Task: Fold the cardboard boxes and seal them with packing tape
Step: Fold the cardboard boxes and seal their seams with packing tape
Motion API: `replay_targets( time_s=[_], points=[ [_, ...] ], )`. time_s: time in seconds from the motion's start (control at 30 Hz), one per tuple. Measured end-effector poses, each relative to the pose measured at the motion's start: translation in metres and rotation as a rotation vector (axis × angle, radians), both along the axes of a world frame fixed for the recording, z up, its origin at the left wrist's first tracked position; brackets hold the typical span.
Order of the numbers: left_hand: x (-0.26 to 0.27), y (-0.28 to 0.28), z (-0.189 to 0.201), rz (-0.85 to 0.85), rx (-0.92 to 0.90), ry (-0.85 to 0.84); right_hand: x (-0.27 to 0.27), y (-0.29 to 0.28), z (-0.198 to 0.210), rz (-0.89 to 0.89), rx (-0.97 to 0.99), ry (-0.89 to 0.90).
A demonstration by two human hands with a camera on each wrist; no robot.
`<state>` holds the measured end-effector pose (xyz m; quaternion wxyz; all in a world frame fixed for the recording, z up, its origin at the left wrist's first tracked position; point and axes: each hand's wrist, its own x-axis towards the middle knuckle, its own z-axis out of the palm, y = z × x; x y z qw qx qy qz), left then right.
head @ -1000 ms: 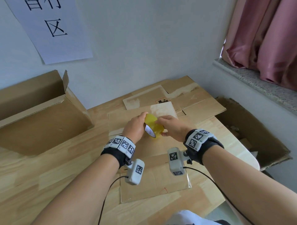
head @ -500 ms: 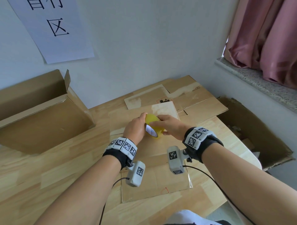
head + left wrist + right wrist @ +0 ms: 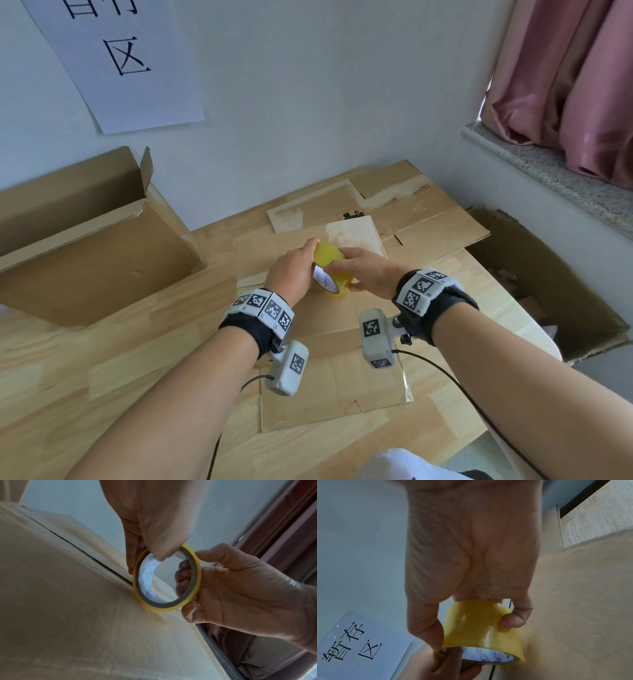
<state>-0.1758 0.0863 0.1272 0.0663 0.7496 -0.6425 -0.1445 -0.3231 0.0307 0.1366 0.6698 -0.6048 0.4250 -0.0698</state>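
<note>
Wood table, flat cardboard under grip. Tape pinched both sides: left hand thumb in core, right hand fingers curled round rim.

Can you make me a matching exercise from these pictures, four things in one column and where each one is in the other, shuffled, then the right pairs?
Things:
1. roll of yellow tape
2. open cardboard box
3. paper sign
4. pink curtain

Places:
A. on the wall, upper left
B. by the windowsill, upper right
C. held in both hands, the left hand and right hand, above flat cardboard
D. on the wooden table, left side

Pairs: 1-C, 2-D, 3-A, 4-B
</note>
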Motion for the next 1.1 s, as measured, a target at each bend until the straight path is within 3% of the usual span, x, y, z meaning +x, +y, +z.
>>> replay_targets(
  time_s=[1.1],
  points=[
    [0.0013, -0.0026, 0.0005, -0.049, -0.009, -0.013, 0.0009, 0.0021, -0.0034, -0.050, 0.090, -0.083]
  ],
)
